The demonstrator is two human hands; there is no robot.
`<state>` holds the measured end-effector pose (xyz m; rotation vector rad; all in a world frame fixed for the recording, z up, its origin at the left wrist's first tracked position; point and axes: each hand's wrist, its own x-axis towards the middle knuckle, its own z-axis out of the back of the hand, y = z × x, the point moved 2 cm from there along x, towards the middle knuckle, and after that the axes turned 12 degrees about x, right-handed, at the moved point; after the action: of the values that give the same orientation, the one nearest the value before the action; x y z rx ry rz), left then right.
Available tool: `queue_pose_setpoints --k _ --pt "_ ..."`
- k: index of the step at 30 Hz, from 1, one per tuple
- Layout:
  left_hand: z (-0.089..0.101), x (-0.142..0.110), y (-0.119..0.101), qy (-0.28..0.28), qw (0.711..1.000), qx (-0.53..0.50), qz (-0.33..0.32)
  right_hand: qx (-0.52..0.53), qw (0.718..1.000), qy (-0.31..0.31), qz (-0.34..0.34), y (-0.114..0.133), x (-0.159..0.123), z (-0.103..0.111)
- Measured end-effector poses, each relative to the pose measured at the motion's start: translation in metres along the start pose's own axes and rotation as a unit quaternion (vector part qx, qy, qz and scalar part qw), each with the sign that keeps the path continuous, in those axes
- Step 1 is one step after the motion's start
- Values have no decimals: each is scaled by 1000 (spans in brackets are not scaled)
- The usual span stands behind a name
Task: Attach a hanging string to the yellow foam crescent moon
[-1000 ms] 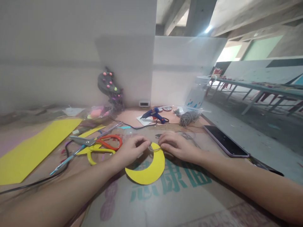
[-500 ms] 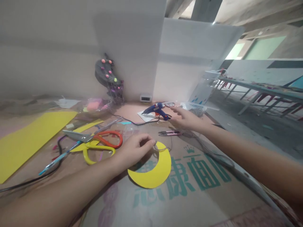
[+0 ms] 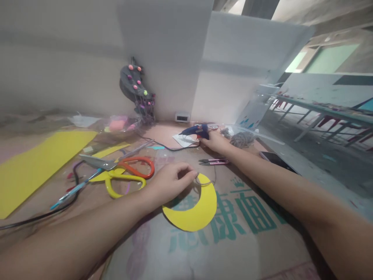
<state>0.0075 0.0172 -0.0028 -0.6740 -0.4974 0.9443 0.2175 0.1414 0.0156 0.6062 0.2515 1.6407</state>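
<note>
A yellow paper crescent moon point(image 3: 201, 214) lies on the cardboard with grey yarn point(image 3: 208, 183) across its upper tip. My left hand point(image 3: 176, 181) pinches the yarn at that tip, thumb against fingers. Farther back, my right hand point(image 3: 215, 142) is wrapped round the handle of a blue hot glue gun point(image 3: 192, 130), whose nozzle points left over a white paper square point(image 3: 184, 140). Pink thread snips point(image 3: 214, 161) lie just in front of my right hand. Part of the glue gun's handle is hidden by my fingers.
Left of my left hand lie scissors with red and yellow handles point(image 3: 136, 166), a blue pen point(image 3: 74, 192) and a yellow sheet point(image 3: 43, 167). A decorated grey crescent point(image 3: 131, 83) leans on the wall. Behind my right arm are a grey yarn bundle point(image 3: 242, 139) and a phone point(image 3: 276, 161).
My right hand has let go of the yarn by the moon's tip, reached back and taken hold of the glue gun. My left hand has stayed at the tip.
</note>
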Motion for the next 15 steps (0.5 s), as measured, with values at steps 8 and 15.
queue_pose_setpoints --k 8,15 --pt "4 1 0 -37 999 7 -13 156 988 2 14 15 -33 38" --pt "7 3 0 -80 997 18 -1 234 971 6 40 -7 -104 57"
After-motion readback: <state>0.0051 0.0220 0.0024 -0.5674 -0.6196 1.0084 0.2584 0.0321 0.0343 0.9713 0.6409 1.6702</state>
